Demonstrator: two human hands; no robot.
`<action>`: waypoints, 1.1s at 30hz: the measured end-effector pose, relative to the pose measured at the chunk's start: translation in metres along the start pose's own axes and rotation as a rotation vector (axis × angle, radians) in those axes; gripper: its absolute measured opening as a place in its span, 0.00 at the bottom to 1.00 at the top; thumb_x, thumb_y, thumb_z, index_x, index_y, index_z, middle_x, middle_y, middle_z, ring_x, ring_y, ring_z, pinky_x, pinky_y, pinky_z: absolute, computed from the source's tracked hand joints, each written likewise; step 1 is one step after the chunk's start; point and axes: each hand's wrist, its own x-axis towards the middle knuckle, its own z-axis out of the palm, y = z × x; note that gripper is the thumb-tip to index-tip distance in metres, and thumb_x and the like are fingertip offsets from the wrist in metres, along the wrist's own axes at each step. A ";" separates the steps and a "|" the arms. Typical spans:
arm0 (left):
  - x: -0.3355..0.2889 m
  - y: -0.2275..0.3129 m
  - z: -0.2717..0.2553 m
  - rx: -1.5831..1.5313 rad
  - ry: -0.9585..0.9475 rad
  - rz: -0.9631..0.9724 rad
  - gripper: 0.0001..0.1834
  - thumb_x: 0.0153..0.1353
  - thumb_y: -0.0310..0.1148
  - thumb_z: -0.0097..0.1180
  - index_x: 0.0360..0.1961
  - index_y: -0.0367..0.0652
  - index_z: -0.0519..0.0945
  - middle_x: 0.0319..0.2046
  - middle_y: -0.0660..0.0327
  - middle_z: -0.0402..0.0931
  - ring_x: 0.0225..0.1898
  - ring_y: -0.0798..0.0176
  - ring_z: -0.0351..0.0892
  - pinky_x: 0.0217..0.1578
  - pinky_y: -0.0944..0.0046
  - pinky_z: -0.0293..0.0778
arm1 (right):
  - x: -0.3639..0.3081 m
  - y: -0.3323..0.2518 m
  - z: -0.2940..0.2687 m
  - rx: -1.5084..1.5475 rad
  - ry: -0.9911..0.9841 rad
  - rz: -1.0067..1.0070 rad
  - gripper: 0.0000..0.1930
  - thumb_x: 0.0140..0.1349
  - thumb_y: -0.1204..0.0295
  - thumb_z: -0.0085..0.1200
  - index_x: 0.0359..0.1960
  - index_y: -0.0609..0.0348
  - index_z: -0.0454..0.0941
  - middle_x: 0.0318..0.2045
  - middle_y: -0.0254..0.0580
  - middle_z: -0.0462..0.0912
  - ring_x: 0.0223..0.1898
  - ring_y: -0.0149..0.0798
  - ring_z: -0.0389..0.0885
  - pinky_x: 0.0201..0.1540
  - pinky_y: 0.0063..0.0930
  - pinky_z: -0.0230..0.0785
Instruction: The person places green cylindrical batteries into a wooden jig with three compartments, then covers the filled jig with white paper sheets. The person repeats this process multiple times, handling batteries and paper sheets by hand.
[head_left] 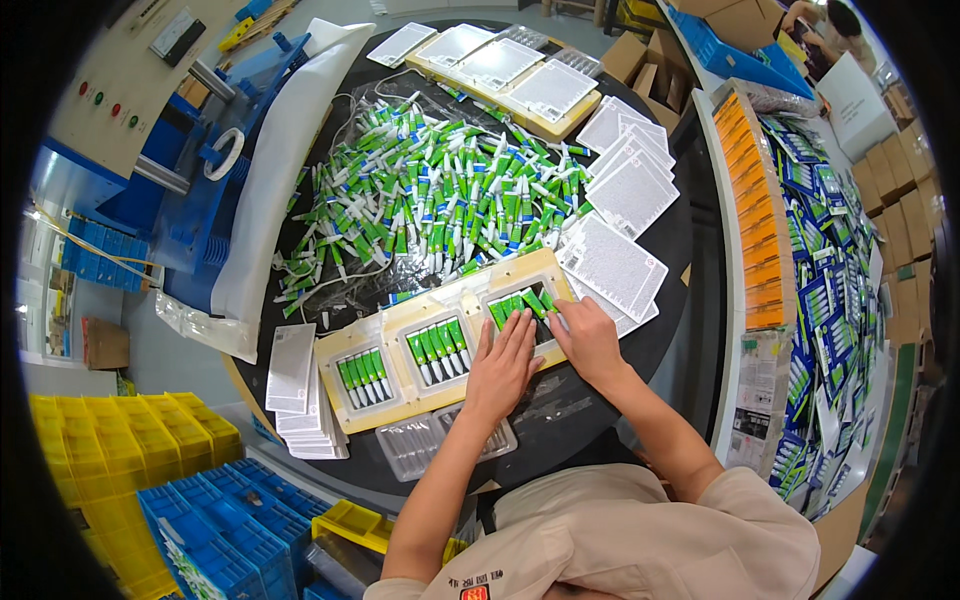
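Note:
A cream tray frame [385,330] with three windows lies slanted on the round black table. Small green-and-white tubes stand in neat rows in its left window [364,376] and middle window [438,350]. Over the right window, my left hand [503,368] rests flat, fingers stretched out on the green tubes [508,306] there. My right hand [590,340] is at that window's right edge, its bent fingers against a tilted green tube [541,301]. My fingers hide the lower part of this row. Beyond the frame spreads a big heap of loose tubes [440,190].
White backing cards lie fanned at the right [630,190] and stacked at the left [292,375]. Clear plastic blisters [410,448] sit below the frame. A second cream frame [510,75] with cards is at the back. A blue machine [215,200] stands left; crates [225,520] are lower left.

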 end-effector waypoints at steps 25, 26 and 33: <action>-0.007 -0.004 0.003 -0.027 0.040 -0.004 0.31 0.70 0.43 0.54 0.69 0.37 0.69 0.73 0.56 0.62 0.76 0.57 0.57 0.75 0.43 0.47 | -0.015 -0.014 0.027 -0.063 0.007 0.017 0.17 0.58 0.74 0.63 0.50 0.61 0.83 0.30 0.44 0.76 0.32 0.48 0.80 0.34 0.40 0.73; -0.007 -0.004 0.003 -0.036 0.037 -0.004 0.31 0.70 0.42 0.54 0.69 0.37 0.69 0.73 0.56 0.62 0.76 0.57 0.57 0.75 0.43 0.47 | -0.014 -0.014 0.028 -0.060 0.006 0.008 0.17 0.58 0.74 0.63 0.50 0.62 0.82 0.30 0.44 0.76 0.32 0.48 0.80 0.34 0.40 0.73; -0.007 -0.004 -0.001 -0.121 0.041 -0.020 0.34 0.70 0.42 0.55 0.71 0.36 0.65 0.74 0.54 0.59 0.76 0.56 0.55 0.76 0.42 0.46 | -0.010 -0.014 0.019 -0.011 -0.067 -0.044 0.17 0.58 0.76 0.62 0.50 0.62 0.82 0.33 0.45 0.78 0.35 0.49 0.80 0.38 0.40 0.74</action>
